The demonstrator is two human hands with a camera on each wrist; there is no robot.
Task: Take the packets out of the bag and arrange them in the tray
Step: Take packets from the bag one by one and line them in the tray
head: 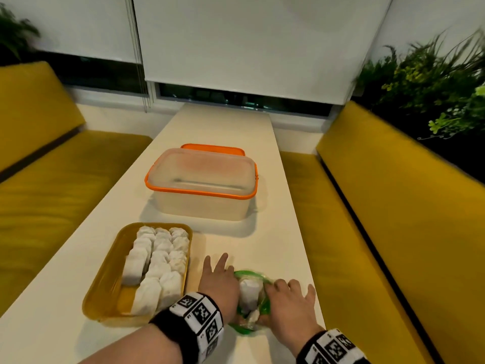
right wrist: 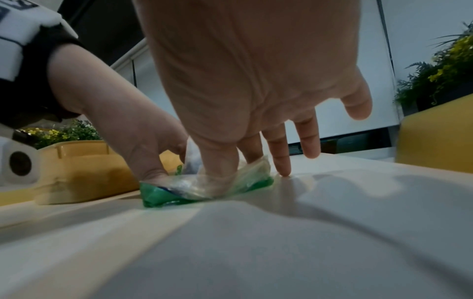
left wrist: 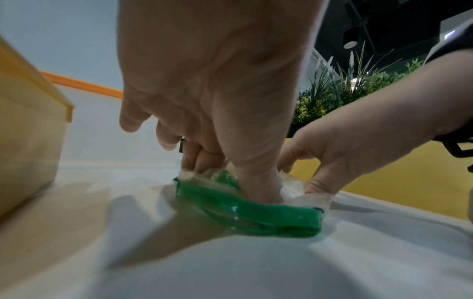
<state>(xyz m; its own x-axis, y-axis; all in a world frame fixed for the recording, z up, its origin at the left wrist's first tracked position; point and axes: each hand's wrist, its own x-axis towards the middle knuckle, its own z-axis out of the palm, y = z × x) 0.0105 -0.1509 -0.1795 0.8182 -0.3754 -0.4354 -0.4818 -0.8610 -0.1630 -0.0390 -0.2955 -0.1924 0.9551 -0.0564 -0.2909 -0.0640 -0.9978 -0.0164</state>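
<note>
Nearest the person, both hands work on the bag [head: 252,298], a clear plastic bag with a green rim lying flat on the white table [head: 278,232], just right of the tray.

Left hand [head: 219,281]: at the bag's left edge. Left wrist view shows thumb and first fingers closed in a pinch on the crumpled plastic and something white at the bag's mouth; whether that is a packet or only plastic I cannot tell. The remaining fingers stick out forward, clear of the bag.

Right hand [head: 287,306]: on the bag's right edge. Right wrist view shows thumb and index pinching the clear plastic down against the table; middle fingertip touches the tabletop beside the bag, ring and little fingers lifted and spread.

Inside the bag: a white packet [head: 249,291] lies between the two hands, visible through the plastic. More white material sits toward the near end; count unclear.

Tray [head: 105,282]: yellow, shallow, just left of the left hand, not touching the bag. It holds white packets [head: 160,261] in rows, filling its right and far parts; the near-left floor is bare.

Farther along the table: a translucent container [head: 202,185] with an orange rim, well apart from the hands. Directly behind it lies an orange lid [head: 212,148].

Yellow benches [head: 393,206] flank the table.
</note>
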